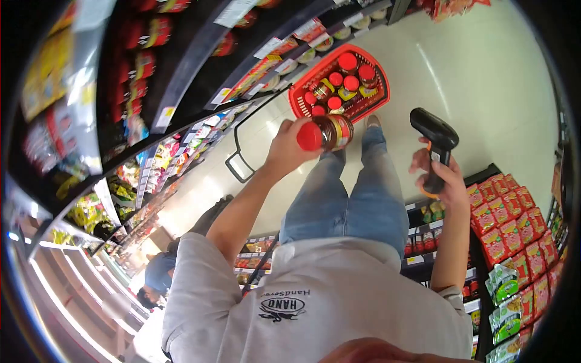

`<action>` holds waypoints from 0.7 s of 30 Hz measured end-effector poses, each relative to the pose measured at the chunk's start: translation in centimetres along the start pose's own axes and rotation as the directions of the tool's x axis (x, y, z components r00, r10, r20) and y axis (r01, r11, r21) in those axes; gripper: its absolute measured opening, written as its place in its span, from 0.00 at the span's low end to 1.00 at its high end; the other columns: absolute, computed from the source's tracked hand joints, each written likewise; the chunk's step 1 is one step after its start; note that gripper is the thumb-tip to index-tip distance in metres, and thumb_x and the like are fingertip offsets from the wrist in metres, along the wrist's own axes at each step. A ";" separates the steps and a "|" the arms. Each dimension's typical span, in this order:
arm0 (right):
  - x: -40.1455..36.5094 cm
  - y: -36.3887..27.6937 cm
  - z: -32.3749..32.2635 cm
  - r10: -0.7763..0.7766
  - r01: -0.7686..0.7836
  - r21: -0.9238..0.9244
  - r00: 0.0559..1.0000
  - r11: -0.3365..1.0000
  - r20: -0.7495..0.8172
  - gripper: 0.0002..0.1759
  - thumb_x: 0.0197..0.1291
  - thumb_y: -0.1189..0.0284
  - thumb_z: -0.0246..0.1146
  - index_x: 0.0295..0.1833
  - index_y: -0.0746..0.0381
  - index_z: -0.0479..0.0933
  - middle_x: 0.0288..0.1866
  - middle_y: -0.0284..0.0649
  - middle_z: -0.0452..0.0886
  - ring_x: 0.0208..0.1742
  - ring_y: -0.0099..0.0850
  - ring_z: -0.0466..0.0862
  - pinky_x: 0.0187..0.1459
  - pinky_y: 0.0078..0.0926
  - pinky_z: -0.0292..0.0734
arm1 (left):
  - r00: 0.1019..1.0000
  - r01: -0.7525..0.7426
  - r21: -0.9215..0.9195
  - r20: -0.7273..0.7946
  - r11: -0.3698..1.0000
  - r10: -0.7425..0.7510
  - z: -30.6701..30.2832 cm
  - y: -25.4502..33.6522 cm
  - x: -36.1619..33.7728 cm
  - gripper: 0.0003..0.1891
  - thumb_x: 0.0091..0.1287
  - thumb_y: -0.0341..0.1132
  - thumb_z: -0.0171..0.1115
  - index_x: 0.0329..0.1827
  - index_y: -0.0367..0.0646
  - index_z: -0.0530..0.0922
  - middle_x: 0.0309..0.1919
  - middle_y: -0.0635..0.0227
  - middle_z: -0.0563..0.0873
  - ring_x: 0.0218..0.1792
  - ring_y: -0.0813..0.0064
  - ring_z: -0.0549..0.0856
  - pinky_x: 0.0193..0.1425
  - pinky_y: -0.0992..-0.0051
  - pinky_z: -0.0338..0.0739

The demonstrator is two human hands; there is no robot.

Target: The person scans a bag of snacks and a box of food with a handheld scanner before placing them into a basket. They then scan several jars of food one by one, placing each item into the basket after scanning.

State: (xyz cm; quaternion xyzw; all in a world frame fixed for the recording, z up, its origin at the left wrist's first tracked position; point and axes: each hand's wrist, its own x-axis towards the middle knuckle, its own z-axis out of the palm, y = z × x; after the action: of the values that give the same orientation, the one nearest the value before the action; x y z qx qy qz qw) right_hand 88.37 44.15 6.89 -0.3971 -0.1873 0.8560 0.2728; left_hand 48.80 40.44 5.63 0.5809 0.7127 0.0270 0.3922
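Note:
My left hand (284, 149) is closed round a jar (336, 132) with a red screw lid and dark contents. The jar is tilted on its side, lid toward my hand, with a colored label on its far end. In my right hand (446, 176) I grip a black handheld barcode scanner (440, 134) by its handle, its head pointing up and to the left. On the floor past my feet stands a red shopping basket (384, 104), holding several red-lidded jars (350, 83). The held jar overlaps the basket's near edge in view.
Shelves (195, 66) packed with packets and jars run along the left. At right, red packets (497, 209) and green packets (505, 281) are stacked in a display. The basket's long black pull handle (236, 140) extends left over the floor. Another person (158, 272) is at lower left.

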 end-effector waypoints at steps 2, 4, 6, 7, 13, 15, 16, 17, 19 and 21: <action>-0.8 -0.7 2.1 0.001 -0.001 0.010 1.000 1.000 -0.002 0.38 0.69 0.57 0.64 0.78 0.61 0.61 0.56 0.49 0.81 0.56 0.40 0.85 0.46 0.34 0.87 | 0.999 -0.038 -0.045 -0.033 0.998 0.036 -3.1 3.5 -5.1 0.43 0.48 0.46 0.83 0.69 0.51 0.73 0.53 0.53 0.79 0.53 0.51 0.84 0.58 0.59 0.82; -1.1 -0.7 4.0 0.028 -0.028 0.049 1.000 0.998 0.002 0.36 0.76 0.54 0.58 0.81 0.54 0.57 0.66 0.51 0.77 0.65 0.43 0.81 0.58 0.44 0.83 | 0.993 -0.085 -0.113 -0.085 0.990 0.075 -5.8 6.5 -9.6 0.42 0.46 0.43 0.85 0.67 0.48 0.76 0.53 0.57 0.80 0.50 0.58 0.85 0.56 0.65 0.85; -1.8 -0.8 7.2 0.047 -0.046 0.055 0.999 0.997 -0.012 0.34 0.77 0.54 0.56 0.81 0.53 0.58 0.68 0.51 0.77 0.65 0.41 0.81 0.60 0.44 0.81 | 0.991 -0.083 -0.213 -0.117 0.973 0.059 -8.2 9.1 -13.2 0.42 0.46 0.38 0.85 0.67 0.47 0.76 0.56 0.60 0.79 0.50 0.65 0.85 0.55 0.67 0.87; -2.2 -0.9 9.2 0.041 -0.041 0.038 0.999 0.998 -0.015 0.34 0.77 0.54 0.56 0.81 0.53 0.58 0.68 0.51 0.77 0.65 0.41 0.81 0.60 0.44 0.81 | 0.990 -0.090 -0.312 -0.131 0.946 0.051 -9.3 10.0 -15.0 0.42 0.46 0.35 0.85 0.68 0.47 0.75 0.57 0.61 0.78 0.52 0.68 0.85 0.54 0.68 0.88; -3.9 -0.5 17.2 0.068 -0.069 0.020 0.995 0.997 0.079 0.38 0.73 0.51 0.62 0.79 0.58 0.59 0.72 0.44 0.74 0.70 0.36 0.78 0.65 0.40 0.80 | 0.935 -0.303 -0.505 -0.320 0.808 0.151 -12.9 10.7 -22.3 0.43 0.47 0.31 0.85 0.69 0.48 0.74 0.58 0.61 0.76 0.57 0.65 0.83 0.55 0.63 0.90; -3.9 -0.9 20.5 -0.114 0.146 -0.082 0.944 0.986 0.310 0.51 0.59 0.48 0.74 0.79 0.60 0.59 0.72 0.42 0.74 0.70 0.35 0.78 0.66 0.40 0.80 | 0.922 -0.332 -0.501 -0.352 0.800 0.162 -14.1 9.6 -23.6 0.43 0.47 0.31 0.85 0.70 0.48 0.74 0.58 0.62 0.76 0.57 0.65 0.83 0.55 0.63 0.90; -4.0 -0.9 21.7 -0.113 0.152 -0.102 0.942 0.983 0.315 0.51 0.59 0.48 0.74 0.79 0.60 0.59 0.72 0.42 0.74 0.70 0.35 0.78 0.66 0.40 0.80 | 0.921 -0.325 -0.497 -0.359 0.805 0.150 -14.4 8.9 -24.5 0.43 0.47 0.31 0.85 0.70 0.49 0.74 0.58 0.62 0.77 0.57 0.65 0.83 0.56 0.63 0.90; -3.9 -0.7 22.8 -0.109 0.161 -0.144 0.942 0.976 0.318 0.51 0.55 0.51 0.78 0.77 0.60 0.61 0.70 0.41 0.76 0.69 0.35 0.78 0.65 0.39 0.80 | 0.913 -0.340 -0.508 -0.380 0.791 0.149 -14.8 8.1 -25.0 0.43 0.47 0.31 0.84 0.70 0.49 0.74 0.58 0.62 0.77 0.57 0.65 0.83 0.57 0.63 0.89; -4.3 -0.1 24.5 -0.122 0.187 -0.205 0.948 0.961 0.295 0.53 0.50 0.56 0.83 0.76 0.60 0.62 0.67 0.40 0.77 0.67 0.35 0.79 0.65 0.38 0.79 | 0.909 -0.343 -0.517 -0.393 0.785 0.138 -15.5 7.3 -26.2 0.43 0.47 0.31 0.84 0.70 0.49 0.74 0.57 0.62 0.77 0.57 0.65 0.83 0.58 0.63 0.89; -3.9 0.9 25.3 -0.061 0.130 -0.232 0.957 0.964 0.284 0.53 0.49 0.56 0.83 0.76 0.60 0.62 0.67 0.40 0.77 0.67 0.34 0.79 0.65 0.38 0.78 | 0.896 -0.358 -0.490 -0.421 0.795 0.144 -16.2 5.8 -27.3 0.42 0.48 0.30 0.84 0.70 0.48 0.74 0.59 0.61 0.78 0.58 0.65 0.83 0.59 0.64 0.88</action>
State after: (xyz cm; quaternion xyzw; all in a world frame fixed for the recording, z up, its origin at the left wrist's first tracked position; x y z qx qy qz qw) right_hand 70.34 38.40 24.22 -0.2959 -0.3479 0.8583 0.2339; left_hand 44.39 25.88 34.16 0.5174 0.6481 0.3920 0.3983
